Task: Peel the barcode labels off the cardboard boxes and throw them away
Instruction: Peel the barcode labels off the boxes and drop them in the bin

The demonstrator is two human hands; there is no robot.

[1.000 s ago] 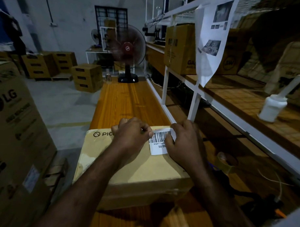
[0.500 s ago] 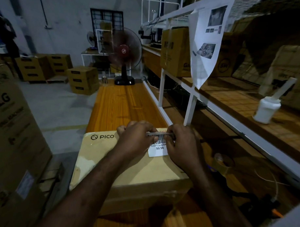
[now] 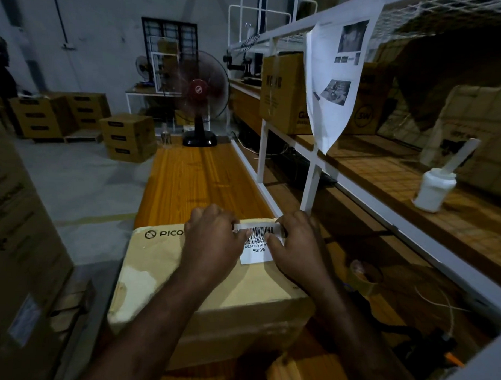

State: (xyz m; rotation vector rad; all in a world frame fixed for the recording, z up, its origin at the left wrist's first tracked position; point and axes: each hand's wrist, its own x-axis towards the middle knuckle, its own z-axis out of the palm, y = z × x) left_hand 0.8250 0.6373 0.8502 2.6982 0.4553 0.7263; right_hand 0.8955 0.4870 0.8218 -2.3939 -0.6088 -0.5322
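Note:
A tan cardboard box [image 3: 167, 272] printed "PICO" lies on the orange wooden bench in front of me. A white barcode label [image 3: 255, 248] marked "50/39" sits on the box's top near its far right edge. The label's far edge is lifted and curled back toward me. My left hand [image 3: 213, 242] pinches the left end of that curled edge. My right hand [image 3: 295, 245] pinches the right end, thumb on the label. The label's lower half still lies flat on the cardboard.
A roll of brown tape [image 3: 364, 276] lies right of the box. A white shelf frame [image 3: 309, 189] with a hanging paper sheet [image 3: 335, 79] runs along the right; a white bottle [image 3: 434, 187] stands on it. A fan [image 3: 200, 100] stands at the bench's far end. Large boxes [image 3: 17, 238] crowd the left.
The label's far edge has come up off the box and rolled back toward me between both hands. The box and my hands stay in place.

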